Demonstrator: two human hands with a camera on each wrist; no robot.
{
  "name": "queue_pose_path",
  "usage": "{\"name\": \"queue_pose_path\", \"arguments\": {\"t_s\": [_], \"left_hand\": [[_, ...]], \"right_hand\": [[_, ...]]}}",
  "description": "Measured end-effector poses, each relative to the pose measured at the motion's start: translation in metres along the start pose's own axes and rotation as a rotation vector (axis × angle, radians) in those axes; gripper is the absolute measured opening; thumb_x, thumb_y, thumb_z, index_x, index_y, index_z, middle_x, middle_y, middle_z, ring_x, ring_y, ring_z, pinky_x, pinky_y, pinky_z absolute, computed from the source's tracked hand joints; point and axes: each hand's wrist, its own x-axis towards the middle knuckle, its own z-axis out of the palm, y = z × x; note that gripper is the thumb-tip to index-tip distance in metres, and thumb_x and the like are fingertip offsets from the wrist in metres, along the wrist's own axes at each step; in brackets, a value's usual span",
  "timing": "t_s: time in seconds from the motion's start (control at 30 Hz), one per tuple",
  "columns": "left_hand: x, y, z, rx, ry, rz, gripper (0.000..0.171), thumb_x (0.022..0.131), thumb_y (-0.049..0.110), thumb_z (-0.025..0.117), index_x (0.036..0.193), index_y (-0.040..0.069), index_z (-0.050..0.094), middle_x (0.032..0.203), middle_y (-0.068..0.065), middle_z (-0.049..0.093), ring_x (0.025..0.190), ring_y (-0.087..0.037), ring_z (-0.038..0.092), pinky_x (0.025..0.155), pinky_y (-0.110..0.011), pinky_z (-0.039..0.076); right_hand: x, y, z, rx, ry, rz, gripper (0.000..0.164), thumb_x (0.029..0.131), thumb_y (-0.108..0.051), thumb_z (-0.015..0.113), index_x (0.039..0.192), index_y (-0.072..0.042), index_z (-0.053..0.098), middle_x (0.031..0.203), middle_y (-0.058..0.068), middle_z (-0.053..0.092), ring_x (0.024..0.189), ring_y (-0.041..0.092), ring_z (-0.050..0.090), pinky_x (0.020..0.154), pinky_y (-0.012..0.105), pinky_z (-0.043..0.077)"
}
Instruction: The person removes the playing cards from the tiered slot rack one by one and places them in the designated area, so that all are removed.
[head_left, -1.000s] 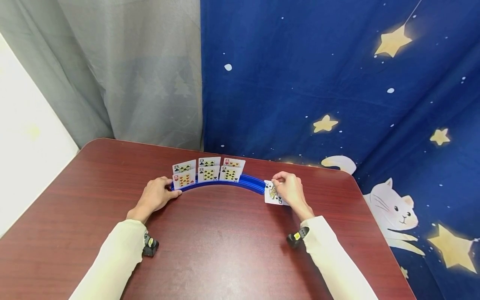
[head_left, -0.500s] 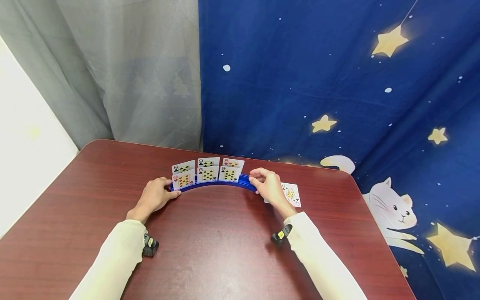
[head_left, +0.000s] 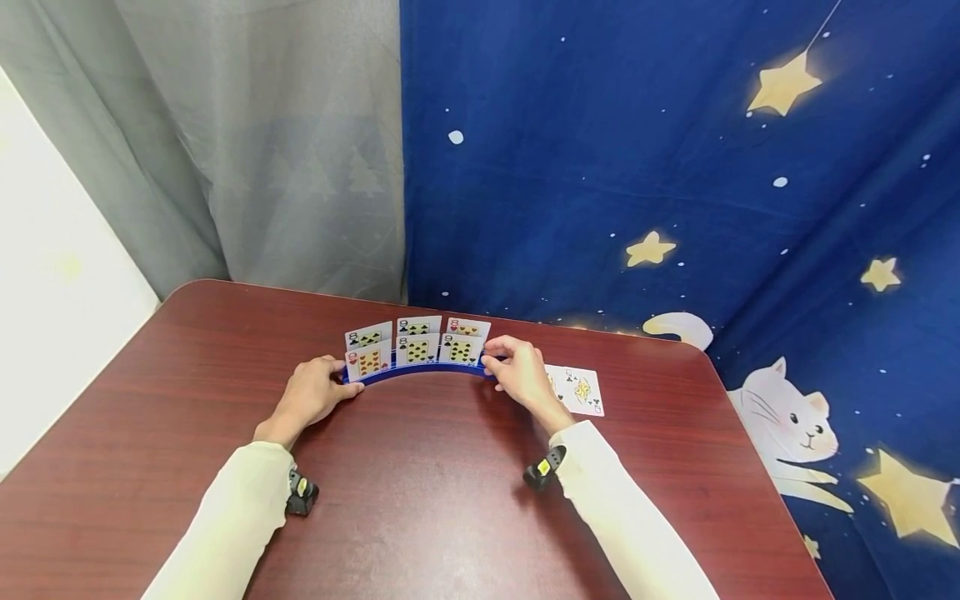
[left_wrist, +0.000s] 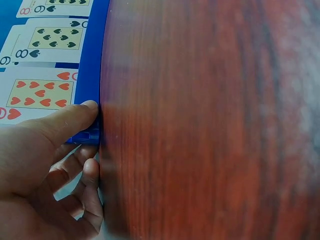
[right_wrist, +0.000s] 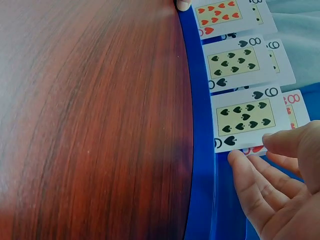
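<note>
My left hand (head_left: 313, 390) grips the left end of the curved blue card holder (left_wrist: 92, 60), thumb in front and fingers behind. Two rows of playing cards stand in it. In front are a nine of hearts (left_wrist: 40, 92), an eight of spades (right_wrist: 235, 65) and a nine of spades (right_wrist: 245, 117). An eight of hearts (right_wrist: 295, 107) shows behind the nine of spades. My right hand (head_left: 522, 375) is at the right of these cards, its fingertips spread along the near edge of the nine of spades, one overlapping its corner.
Face-up picture cards (head_left: 581, 390) lie on the brown table (head_left: 420, 500) to the right, partly hidden by my right hand. A grey curtain (head_left: 300, 150) and a blue star-patterned curtain (head_left: 540, 167) hang behind the table.
My right hand has left the face-up cards on the table and moved left along the holder to the nine of spades. My left hand has stayed at the holder's end.
</note>
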Motion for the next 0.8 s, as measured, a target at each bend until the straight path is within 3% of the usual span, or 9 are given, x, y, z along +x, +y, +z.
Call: {"name": "queue_pose_path", "arguments": {"t_s": [0.2, 0.57, 0.8], "left_hand": [[-0.0001, -0.0002, 0.0006, -0.005, 0.003, -0.004, 0.046, 0.088, 0.023, 0.075, 0.118, -0.011, 0.066, 0.110, -0.024, 0.064, 0.090, -0.035, 0.057, 0.083, -0.051, 0.045], [0.0003, -0.0022, 0.0017, -0.006, 0.000, -0.007, 0.046, 0.088, 0.023, 0.075, 0.118, -0.010, 0.066, 0.112, -0.024, 0.064, 0.093, -0.036, 0.057, 0.084, -0.052, 0.045], [0.0007, -0.0027, 0.0014, -0.007, 0.004, -0.003, 0.047, 0.087, 0.023, 0.075, 0.119, -0.011, 0.065, 0.109, -0.023, 0.064, 0.090, -0.034, 0.057, 0.082, -0.051, 0.045]], "right_hand": [[-0.0001, -0.0019, 0.0039, 0.033, -0.007, -0.005, 0.020, 0.090, -0.003, 0.069, 0.110, -0.002, 0.069, 0.097, 0.013, 0.075, 0.075, 0.030, 0.073, 0.050, 0.033, 0.055], [-0.0009, -0.0026, 0.0092, -0.032, 0.016, -0.001, 0.010, 0.088, -0.008, 0.072, 0.098, -0.006, 0.073, 0.091, 0.009, 0.075, 0.072, 0.024, 0.073, 0.049, 0.026, 0.053], [-0.0006, -0.0015, 0.0104, -0.048, 0.025, -0.019, 0.006, 0.091, -0.008, 0.070, 0.094, -0.004, 0.074, 0.088, 0.014, 0.075, 0.071, 0.028, 0.073, 0.047, 0.025, 0.052]]}}
